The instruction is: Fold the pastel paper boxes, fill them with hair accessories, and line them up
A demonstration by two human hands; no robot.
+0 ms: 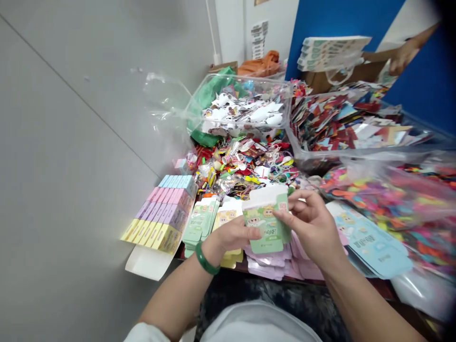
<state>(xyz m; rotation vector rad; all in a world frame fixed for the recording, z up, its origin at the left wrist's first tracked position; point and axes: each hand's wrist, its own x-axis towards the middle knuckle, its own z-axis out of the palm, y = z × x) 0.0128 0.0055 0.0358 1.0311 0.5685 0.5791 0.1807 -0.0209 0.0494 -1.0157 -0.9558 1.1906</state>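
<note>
A green cardboard box (265, 230) with cartoon figures and a raised white flap is held between both hands, above stacks of flattened boxes. My left hand (237, 235) grips its lower left side, thumb across the front. At its right edge, my right hand (313, 225) pinches it between thumb and fingers. Flattened green boxes (201, 221) lie left of my left hand. Yellow ones (228, 213) are partly hidden behind that hand. Pink-purple flattened boxes (267, 266) lie beneath the held box, and light blue ones (377, 242) lie right of my right hand.
At the left, a white tray (149, 261) holds rows of filled-out coloured boxes (160, 213). Small trinkets (249, 161) are heaped behind the stacks. Clear bins of white cutouts (245, 111) and coloured cards (356, 118) stand further back. Bagged colourful pieces (395, 199) lie right. Another person's hand (402, 57) shows top right.
</note>
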